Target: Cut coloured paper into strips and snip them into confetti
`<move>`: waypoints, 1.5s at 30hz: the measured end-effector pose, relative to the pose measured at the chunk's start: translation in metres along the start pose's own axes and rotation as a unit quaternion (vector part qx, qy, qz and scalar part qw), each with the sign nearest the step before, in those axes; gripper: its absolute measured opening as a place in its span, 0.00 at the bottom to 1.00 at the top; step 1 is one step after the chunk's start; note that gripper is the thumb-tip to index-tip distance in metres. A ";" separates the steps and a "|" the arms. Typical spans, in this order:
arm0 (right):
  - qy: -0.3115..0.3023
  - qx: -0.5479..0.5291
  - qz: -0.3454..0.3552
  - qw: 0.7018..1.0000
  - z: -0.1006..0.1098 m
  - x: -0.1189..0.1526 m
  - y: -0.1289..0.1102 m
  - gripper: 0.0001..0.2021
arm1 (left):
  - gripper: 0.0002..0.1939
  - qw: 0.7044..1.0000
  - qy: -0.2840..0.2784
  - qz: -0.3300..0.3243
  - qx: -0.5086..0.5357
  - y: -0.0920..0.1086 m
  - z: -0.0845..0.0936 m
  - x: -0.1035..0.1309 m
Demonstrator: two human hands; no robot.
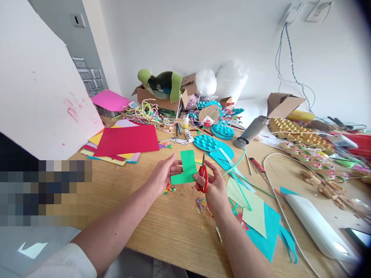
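A piece of bright green paper [189,166] with a corner cut away is held above the wooden table. My left hand [162,174] is at its left side, thumb raised, the fingers curled partly behind the paper. My right hand [215,185] grips red-handled scissors [203,178], blades pointing up and closed together, and its thumb touches the paper's lower right part. Small coloured scraps [170,189] lie on the table below the hands.
Coloured sheets with a red one [127,139] on top lie at the left. Glue bottles [188,135], blue discs [205,143] and a metal flask [251,131] stand or lie behind. Pale green paper [255,212], a cable and a white device [319,226] are at the right.
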State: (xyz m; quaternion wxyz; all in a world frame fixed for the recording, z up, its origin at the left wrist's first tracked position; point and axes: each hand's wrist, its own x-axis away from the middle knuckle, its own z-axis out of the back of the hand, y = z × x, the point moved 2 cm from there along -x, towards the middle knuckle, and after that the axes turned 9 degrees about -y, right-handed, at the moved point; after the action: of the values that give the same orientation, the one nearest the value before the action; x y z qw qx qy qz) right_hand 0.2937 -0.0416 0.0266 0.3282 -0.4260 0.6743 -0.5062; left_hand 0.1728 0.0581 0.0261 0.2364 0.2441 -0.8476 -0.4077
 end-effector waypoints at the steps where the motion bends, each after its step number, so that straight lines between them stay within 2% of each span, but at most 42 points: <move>1: 0.006 -0.001 0.000 1.000 0.000 0.000 0.000 0.34 | 0.26 1.000 -0.004 0.002 0.000 -0.001 -0.001 0.000; 4: 0.016 -0.003 0.003 1.000 -0.001 0.000 0.000 0.33 | 0.27 0.999 -0.019 -0.010 -0.033 -0.004 -0.004 0.002; 9: 0.012 0.011 0.018 1.000 0.005 -0.002 0.004 0.31 | 0.21 0.990 -0.022 -0.056 -0.128 -0.007 -0.005 0.003; 18: 0.023 0.002 0.027 0.999 0.008 -0.003 0.006 0.29 | 0.18 0.989 -0.019 -0.056 -0.136 -0.008 -0.004 0.002; 22: -0.001 0.015 0.021 1.000 0.002 -0.001 0.004 0.30 | 0.16 0.986 -0.037 -0.060 -0.150 -0.009 -0.004 0.003; 24: -0.014 0.024 0.026 0.999 0.001 0.000 0.004 0.28 | 0.14 0.986 -0.024 -0.070 -0.152 -0.009 -0.003 0.002; 27: -0.002 0.049 0.039 0.998 0.001 0.000 0.002 0.26 | 0.13 0.987 0.010 -0.086 -0.138 -0.007 0.001 0.000; 34: 0.044 0.109 -0.003 0.993 0.002 0.002 -0.001 0.25 | 0.14 0.989 0.057 -0.090 -0.103 -0.001 0.005 -0.001; 39: -0.009 0.162 -0.053 0.985 0.001 0.002 0.005 0.23 | 0.14 0.990 0.034 -0.088 -0.104 0.001 0.001 0.002; 45: -0.089 0.176 -0.042 0.979 -0.005 0.003 0.013 0.23 | 0.13 0.993 0.024 -0.074 -0.086 0.002 -0.003 0.004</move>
State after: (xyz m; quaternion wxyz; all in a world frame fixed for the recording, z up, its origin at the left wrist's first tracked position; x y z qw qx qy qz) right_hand 0.2851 -0.0410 0.0152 0.4355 -0.4330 0.5243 -0.5899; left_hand 0.1707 0.0550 0.0301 0.2457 0.2944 -0.7832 -0.4894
